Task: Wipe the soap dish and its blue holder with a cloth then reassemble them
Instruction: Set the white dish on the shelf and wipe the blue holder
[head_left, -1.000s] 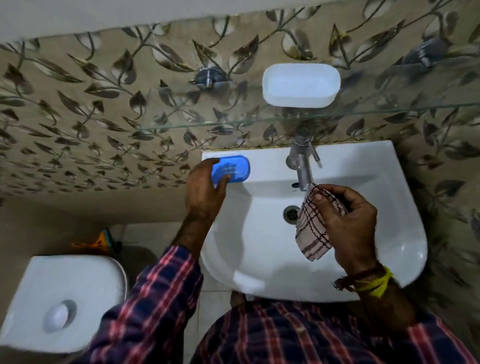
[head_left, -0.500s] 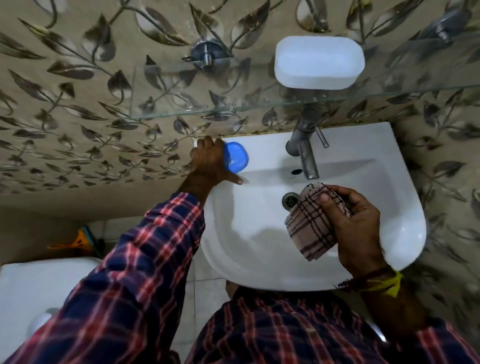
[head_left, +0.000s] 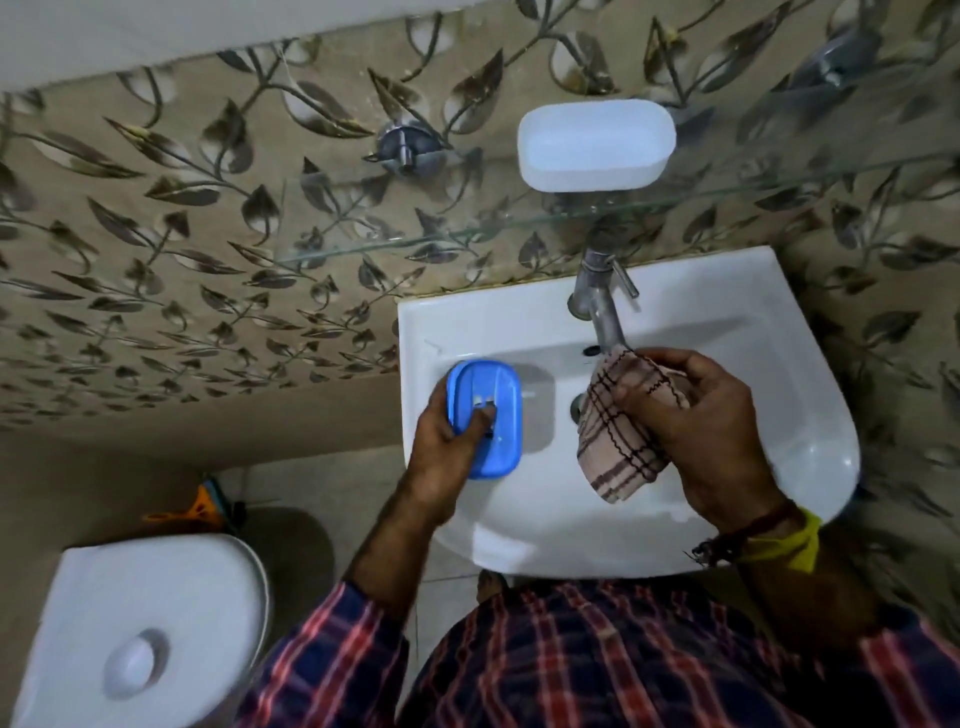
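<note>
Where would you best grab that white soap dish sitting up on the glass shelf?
Probably across its short width, fingers on the two long sides of the white soap dish, coming from the front over the glass shelf's edge. It is a rounded oblong lying lengthwise along the wall, so the narrow span fits a hand. Both hands are occupied now: left hand holds the blue holder, right hand the cloth.

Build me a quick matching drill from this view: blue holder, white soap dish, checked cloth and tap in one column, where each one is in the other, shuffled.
Things:
1. blue holder
2. white soap dish
3. checked cloth
4. tap

Places:
A. on the glass shelf
B. held in the right hand
C. mounted at the back of the sink
D. held in the left hand over the sink's left side

Pairs: 1-D, 2-A, 3-B, 4-C
</note>
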